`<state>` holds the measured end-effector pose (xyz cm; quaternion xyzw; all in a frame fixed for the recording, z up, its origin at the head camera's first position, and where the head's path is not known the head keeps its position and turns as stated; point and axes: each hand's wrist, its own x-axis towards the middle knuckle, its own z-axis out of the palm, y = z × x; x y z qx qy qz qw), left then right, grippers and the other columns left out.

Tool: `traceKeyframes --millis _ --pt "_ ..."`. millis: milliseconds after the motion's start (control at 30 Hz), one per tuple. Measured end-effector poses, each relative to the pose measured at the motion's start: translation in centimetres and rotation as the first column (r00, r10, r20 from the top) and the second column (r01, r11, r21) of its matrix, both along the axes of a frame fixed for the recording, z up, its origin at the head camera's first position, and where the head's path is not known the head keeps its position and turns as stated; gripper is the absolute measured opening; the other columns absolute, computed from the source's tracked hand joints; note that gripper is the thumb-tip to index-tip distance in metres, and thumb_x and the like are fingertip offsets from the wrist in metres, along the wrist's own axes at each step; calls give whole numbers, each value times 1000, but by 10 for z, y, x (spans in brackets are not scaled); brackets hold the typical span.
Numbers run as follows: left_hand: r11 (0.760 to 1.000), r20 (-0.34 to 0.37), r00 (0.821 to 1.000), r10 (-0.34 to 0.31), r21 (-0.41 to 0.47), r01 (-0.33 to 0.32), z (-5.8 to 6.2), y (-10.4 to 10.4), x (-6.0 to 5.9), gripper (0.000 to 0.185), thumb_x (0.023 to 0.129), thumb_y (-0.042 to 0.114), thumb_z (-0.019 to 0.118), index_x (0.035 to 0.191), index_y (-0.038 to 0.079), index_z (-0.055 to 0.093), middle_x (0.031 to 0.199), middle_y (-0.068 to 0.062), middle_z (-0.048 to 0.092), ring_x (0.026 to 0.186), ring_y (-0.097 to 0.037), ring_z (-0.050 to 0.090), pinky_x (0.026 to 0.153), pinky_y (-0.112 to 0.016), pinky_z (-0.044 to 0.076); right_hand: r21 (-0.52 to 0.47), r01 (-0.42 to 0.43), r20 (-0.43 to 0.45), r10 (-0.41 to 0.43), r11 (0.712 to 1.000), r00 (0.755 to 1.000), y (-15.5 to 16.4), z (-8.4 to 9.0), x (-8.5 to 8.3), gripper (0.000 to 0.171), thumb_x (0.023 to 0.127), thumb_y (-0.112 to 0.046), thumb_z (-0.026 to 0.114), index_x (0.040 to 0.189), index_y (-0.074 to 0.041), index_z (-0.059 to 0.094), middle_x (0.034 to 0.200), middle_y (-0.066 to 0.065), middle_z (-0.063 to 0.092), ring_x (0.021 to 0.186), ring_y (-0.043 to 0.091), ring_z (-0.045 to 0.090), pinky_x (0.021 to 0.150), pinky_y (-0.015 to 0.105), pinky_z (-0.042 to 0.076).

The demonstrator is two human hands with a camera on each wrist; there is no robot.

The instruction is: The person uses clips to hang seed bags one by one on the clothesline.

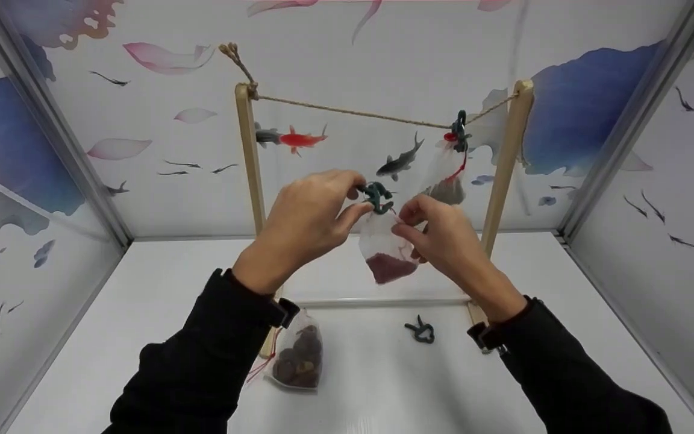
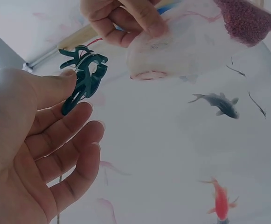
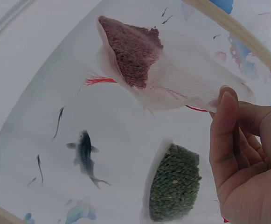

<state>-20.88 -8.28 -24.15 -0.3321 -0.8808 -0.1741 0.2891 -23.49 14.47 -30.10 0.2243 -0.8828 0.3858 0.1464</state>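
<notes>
The left hand [image 1: 314, 211] pinches a dark green spring clip [image 1: 377, 198] between thumb and forefinger; just right, the right hand [image 1: 446, 232] pinches a mesh sachet of dark red grains [image 1: 390, 266] below the twine line [image 1: 353, 112]. Farther right, a green-filled sachet [image 1: 448, 190] hangs clipped to that line. Near, on the white table [image 1: 371, 367], are a brown-filled sachet [image 1: 299, 361], left, and a loose clip [image 1: 423, 333], right.
</notes>
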Motion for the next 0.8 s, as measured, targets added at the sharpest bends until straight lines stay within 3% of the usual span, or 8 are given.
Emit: traceKeyframes --millis 167,400,567,800 --pt "999 -7 999 43 -19 -43 17 7 -7 28 99 27 69 114 3 69 99 -7 71 78 -22 64 66 -38 53 -6 42 -50 -42 999 998 -5 19 -8 18 94 -11 75 103 -2 62 89 10 72 58 17 67 52 23 54" --pt "991 -35 994 105 -76 -108 29 11 -16 28 98 25 70 115 3 69 101 -10 72 85 -26 66 69 -41 55 -33 78 -64 -80 996 995 -8 31 -16 22 93 -10 75 92 -2 54 93 16 73 56 21 69 49 22 53" --pt "986 -86 991 106 -122 -116 37 11 -21 25 99 24 69 112 3 70 99 -9 72 85 -29 68 70 -41 56 -33 133 -76 -135 991 988 -7 39 -20 23 93 -9 75 89 -3 53 96 18 74 56 23 69 49 20 52" --pt "987 -161 983 88 -116 -108 47 11 -25 19 98 23 70 104 5 72 96 -7 74 79 -30 68 65 -42 54 -19 173 -117 -174 985 978 -6 50 -25 21 94 -7 73 90 -1 54 94 18 72 59 26 71 49 17 50"
